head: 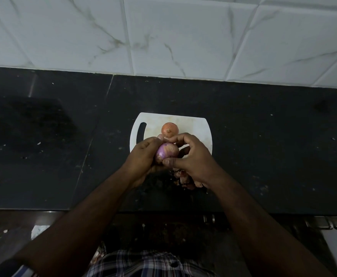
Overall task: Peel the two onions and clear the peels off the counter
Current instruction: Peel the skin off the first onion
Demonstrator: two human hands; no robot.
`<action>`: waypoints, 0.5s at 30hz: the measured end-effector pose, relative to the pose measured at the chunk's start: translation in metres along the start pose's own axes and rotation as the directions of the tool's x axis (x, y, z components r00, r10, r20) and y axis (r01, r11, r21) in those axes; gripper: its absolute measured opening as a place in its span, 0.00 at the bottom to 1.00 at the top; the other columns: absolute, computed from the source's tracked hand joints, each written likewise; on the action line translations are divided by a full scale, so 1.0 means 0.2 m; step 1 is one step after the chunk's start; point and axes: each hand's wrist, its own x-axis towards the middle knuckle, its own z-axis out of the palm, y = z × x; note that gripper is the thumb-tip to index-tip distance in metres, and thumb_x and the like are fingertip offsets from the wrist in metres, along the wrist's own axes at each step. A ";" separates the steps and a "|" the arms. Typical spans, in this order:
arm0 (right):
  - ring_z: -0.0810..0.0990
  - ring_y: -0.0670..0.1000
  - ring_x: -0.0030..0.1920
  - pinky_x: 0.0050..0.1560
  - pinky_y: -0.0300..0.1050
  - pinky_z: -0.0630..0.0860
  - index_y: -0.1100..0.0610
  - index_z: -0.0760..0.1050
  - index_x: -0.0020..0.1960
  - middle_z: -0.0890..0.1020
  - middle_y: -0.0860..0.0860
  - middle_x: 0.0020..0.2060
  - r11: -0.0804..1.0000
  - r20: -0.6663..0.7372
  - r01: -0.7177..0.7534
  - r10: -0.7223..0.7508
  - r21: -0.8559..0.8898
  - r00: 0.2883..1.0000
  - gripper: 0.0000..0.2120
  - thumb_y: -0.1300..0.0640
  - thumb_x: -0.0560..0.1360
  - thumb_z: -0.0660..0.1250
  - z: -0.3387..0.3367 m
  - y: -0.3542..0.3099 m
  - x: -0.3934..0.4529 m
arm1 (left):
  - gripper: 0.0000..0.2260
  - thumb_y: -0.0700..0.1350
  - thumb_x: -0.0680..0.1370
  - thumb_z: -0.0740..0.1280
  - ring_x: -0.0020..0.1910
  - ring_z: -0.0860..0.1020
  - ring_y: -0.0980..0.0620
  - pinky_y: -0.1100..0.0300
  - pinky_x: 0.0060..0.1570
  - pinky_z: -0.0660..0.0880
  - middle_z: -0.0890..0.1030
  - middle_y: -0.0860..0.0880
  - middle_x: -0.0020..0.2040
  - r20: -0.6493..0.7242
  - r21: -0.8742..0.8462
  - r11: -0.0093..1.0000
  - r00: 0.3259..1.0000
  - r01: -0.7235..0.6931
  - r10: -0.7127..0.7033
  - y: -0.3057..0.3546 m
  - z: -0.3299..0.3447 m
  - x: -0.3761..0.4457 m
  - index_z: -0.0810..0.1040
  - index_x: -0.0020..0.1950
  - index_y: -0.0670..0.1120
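Observation:
A partly peeled purple onion is held above the near edge of the white cutting board. My left hand cups it from the left and below. My right hand grips it from the right, thumb pressed on its near side. A second onion, still in its orange-brown skin, sits on the board just behind my fingers. Loose reddish peels lie on the black counter under my right wrist, partly hidden.
The black counter runs left and right of the board, with small specks scattered on it. A white marbled tile wall stands behind. The counter's front edge is near my forearms, with metal drawer handles below right.

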 end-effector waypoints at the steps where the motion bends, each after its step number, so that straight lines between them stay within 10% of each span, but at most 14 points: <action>1: 0.81 0.51 0.50 0.47 0.48 0.83 0.46 0.77 0.57 0.78 0.49 0.57 1.000 0.013 -0.010 0.009 0.014 1.000 0.25 0.54 0.64 0.82 0.00 0.00 0.01 | 0.15 0.52 0.85 0.62 0.42 0.84 0.48 0.55 0.37 0.81 0.85 0.40 0.48 -0.006 0.004 1.000 1.000 -0.001 0.001 0.00 0.00 0.00 0.82 0.57 0.42; 15: 0.80 0.53 0.48 0.49 0.54 0.82 0.51 0.75 0.45 0.79 0.50 0.47 0.999 -0.011 -0.021 0.020 -0.028 1.000 0.19 0.57 0.63 0.83 0.01 -0.03 0.02 | 0.17 0.52 0.85 0.62 0.36 0.81 0.49 0.57 0.33 0.77 0.82 0.40 0.45 -0.005 0.099 0.995 1.000 -0.010 0.011 0.00 0.00 0.04 0.81 0.58 0.39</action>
